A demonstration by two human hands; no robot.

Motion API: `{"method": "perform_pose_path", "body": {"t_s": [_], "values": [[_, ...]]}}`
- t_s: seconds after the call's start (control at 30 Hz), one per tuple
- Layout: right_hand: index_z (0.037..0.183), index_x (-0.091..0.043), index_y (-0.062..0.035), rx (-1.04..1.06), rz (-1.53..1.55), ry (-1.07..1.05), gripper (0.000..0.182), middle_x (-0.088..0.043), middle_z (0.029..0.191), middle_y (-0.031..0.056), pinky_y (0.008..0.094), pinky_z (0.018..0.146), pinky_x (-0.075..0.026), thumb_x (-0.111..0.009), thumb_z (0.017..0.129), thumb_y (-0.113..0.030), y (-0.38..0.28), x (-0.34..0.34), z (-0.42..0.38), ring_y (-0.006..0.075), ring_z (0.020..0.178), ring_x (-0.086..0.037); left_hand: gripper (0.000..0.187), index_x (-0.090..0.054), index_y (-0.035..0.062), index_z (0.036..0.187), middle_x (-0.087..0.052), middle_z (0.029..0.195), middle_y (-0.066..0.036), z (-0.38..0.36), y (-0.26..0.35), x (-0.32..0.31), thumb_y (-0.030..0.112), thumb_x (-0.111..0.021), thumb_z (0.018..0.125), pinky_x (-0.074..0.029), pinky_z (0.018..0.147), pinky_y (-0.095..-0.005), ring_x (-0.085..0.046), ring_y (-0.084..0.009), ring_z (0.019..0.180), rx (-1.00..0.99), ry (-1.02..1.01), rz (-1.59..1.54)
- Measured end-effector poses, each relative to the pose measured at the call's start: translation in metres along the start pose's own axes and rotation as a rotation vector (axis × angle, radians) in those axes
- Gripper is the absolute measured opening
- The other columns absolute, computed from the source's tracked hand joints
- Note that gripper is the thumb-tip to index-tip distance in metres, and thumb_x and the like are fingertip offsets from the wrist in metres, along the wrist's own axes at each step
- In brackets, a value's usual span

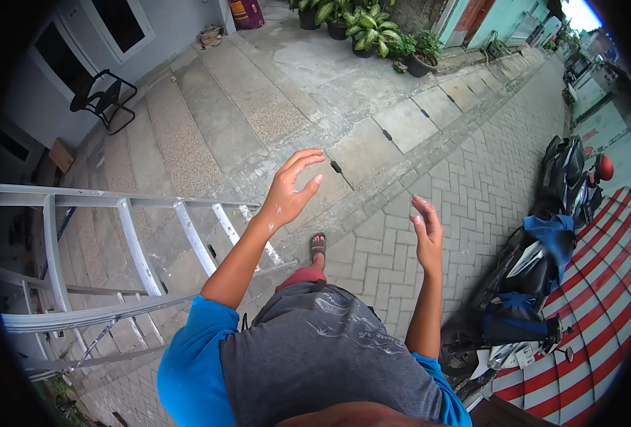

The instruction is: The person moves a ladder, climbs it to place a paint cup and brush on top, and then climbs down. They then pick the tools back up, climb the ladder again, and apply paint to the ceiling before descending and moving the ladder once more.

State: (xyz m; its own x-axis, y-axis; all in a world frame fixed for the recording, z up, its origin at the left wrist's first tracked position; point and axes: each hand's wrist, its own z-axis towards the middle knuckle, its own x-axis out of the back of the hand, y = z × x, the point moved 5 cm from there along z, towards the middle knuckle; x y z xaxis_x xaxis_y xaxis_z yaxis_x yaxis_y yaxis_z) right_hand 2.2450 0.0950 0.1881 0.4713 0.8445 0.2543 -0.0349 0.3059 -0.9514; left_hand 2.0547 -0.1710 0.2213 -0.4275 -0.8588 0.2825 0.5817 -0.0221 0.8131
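My left hand is raised in front of me at the centre of the view, fingers apart and curved, with white smudges on the skin and nothing in it. To the right, my right hand hangs over the paving with thumb and fingers apart, also holding nothing. An aluminium ladder stands at the left, its near rails reaching toward my left forearm; neither hand touches it. Below my hands a sandalled foot rests on the ground.
Parked motorbikes line the right side beside a red and white striped surface. A black chair stands by the house wall at the upper left. Potted plants are at the top. Paving blocks cover the lane.
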Motion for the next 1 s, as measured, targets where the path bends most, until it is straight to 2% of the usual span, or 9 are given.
{"method": "perform_pose_path", "body": {"t_s": [0.27,0.43,0.5,0.6,0.67,0.73,0.8,0.9,1.0], "values": [[0.140,-0.047,-0.0024,0.146,0.017,0.021,0.045,-0.053,0.140,0.0154,0.0381,0.099,-0.046,-0.055,0.100,-0.021,0.017,-0.015,0.213,0.0272,0.129,-0.052,0.028,-0.063,0.0014,0.115,-0.063,0.121,-0.012,0.129,-0.088,0.032,0.008,-0.064,0.089,-0.047,0.096,-0.0353,-0.061,-0.0234,0.113,0.102,0.125,-0.076],[0.140,-0.046,-0.0029,0.032,0.076,0.074,0.045,-0.054,0.139,0.0149,0.0361,0.095,-0.049,-0.055,0.100,-0.021,0.065,-0.009,0.283,0.0258,0.125,-0.055,0.022,-0.062,-0.0004,0.110,-0.064,0.111,-0.016,0.199,-0.122,0.033,0.006,-0.062,0.089,-0.052,0.088,-0.0350,-0.064,-0.0234,0.102,0.047,0.176,-0.193],[0.141,-0.046,-0.0032,-0.026,0.084,0.089,0.045,-0.054,0.139,0.0147,0.0354,0.093,-0.050,-0.055,0.100,-0.021,0.091,-0.004,0.312,0.0253,0.124,-0.056,0.022,-0.060,-0.0012,0.110,-0.064,0.109,-0.020,0.234,-0.110,0.038,0.006,-0.060,0.089,-0.053,0.087,-0.0377,-0.064,-0.0269,0.100,-0.277,0.244,-0.259],[0.141,-0.045,-0.0022,-0.167,0.110,0.081,0.045,-0.054,0.138,0.0142,0.0347,0.092,-0.049,-0.056,0.099,-0.017,0.122,-0.002,0.364,0.0242,0.122,-0.057,0.039,-0.054,0.0084,0.124,-0.054,0.118,-0.019,0.286,-0.067,0.059,0.029,-0.059,0.091,-0.053,0.081,-0.0451,-0.060,-0.0290,0.099,-0.743,0.398,-0.167],[0.141,-0.044,-0.0022,-0.171,0.116,0.044,0.046,-0.054,0.139,0.0142,0.0347,0.092,-0.049,-0.057,0.099,-0.017,0.138,-0.008,0.413,0.0245,0.122,-0.057,0.049,-0.054,0.0203,0.135,-0.049,0.129,-0.004,0.313,-0.033,0.068,0.037,-0.063,0.089,-0.048,0.083,-0.0427,-0.050,-0.0219,0.119,-0.961,0.470,-0.284],[0.141,-0.043,-0.0021,-0.177,0.116,-0.023,0.046,-0.053,0.139,0.0147,0.0352,0.093,-0.049,-0.057,0.099,-0.016,0.142,-0.021,0.469,0.0255,0.121,-0.058,0.051,-0.057,0.0212,0.133,-0.047,0.133,-0.001,0.346,-0.008,0.076,0.041,-0.067,0.087,-0.045,0.089,-0.0426,-0.047,-0.0183,0.123,-1.189,0.576,-0.391],[0.141,-0.043,-0.0020,-0.151,0.132,-0.093,0.046,-0.053,0.139,0.0148,0.0355,0.094,-0.049,-0.057,0.099,-0.016,0.142,-0.038,0.531,0.0258,0.121,-0.058,0.053,-0.057,0.0218,0.134,-0.046,0.135,-0.001,0.392,0.007,0.077,0.042,-0.068,0.086,-0.044,0.092,-0.0436,-0.046,-0.0177,0.124,-1.301,0.600,-0.432],[0.141,-0.043,-0.0018,-0.117,0.167,-0.225,0.046,-0.052,0.140,0.0149,0.0366,0.097,-0.048,-0.057,0.099,-0.014,0.134,-0.077,0.613,0.0258,0.122,-0.057,0.039,-0.055,0.0156,0.137,-0.049,0.145,-0.009,0.435,0.006,0.083,0.029,-0.048,0.101,-0.036,0.111,-0.0367,-0.039,-0.0217,0.139,-1.426,0.500,-0.631],[0.141,-0.044,-0.0013,-0.043,0.141,-0.412,0.045,-0.052,0.141,0.0144,0.0371,0.100,-0.046,-0.057,0.099,-0.013,0.121,-0.122,0.686,0.0242,0.124,-0.056,0.035,-0.056,0.0064,0.132,-0.054,0.140,-0.007,0.450,-0.005,0.099,0.020,-0.044,0.103,-0.042,0.105,-0.0337,-0.049,-0.0208,0.131,-1.120,0.643,-0.323]]}}
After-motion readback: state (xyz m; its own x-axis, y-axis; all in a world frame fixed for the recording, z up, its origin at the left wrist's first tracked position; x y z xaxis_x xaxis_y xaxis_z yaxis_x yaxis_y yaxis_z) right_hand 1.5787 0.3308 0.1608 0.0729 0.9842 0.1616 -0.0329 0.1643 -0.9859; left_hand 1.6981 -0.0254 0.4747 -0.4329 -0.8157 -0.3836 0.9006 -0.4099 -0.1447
